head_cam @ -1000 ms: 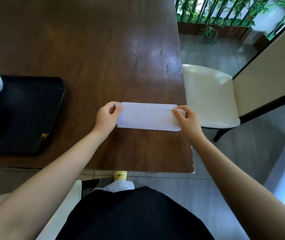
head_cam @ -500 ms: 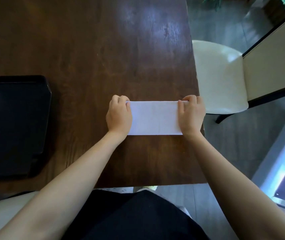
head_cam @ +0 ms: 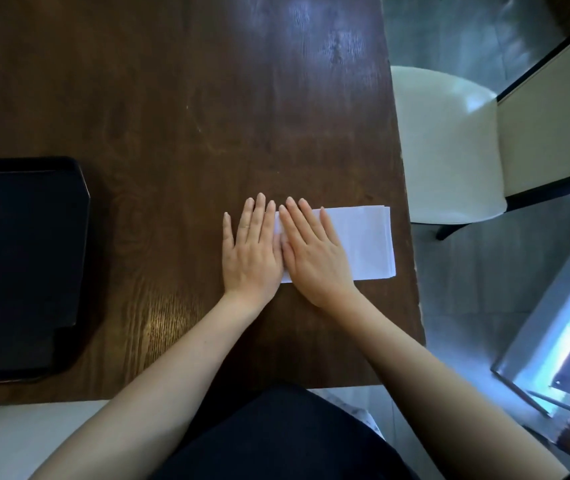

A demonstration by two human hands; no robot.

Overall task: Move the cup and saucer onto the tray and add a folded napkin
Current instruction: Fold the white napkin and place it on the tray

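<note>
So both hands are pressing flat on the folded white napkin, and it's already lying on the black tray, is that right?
Not quite. The head view shows the left hand and right hand flat on the folded white napkin, but it lies on the bare wooden table near its right edge. The black tray sits apart, well to the left.

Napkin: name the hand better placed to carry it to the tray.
Left, probably. The left hand lies flat at the napkin's left end, the side nearer the tray. The right hand presses its middle, farther from the tray.
</note>
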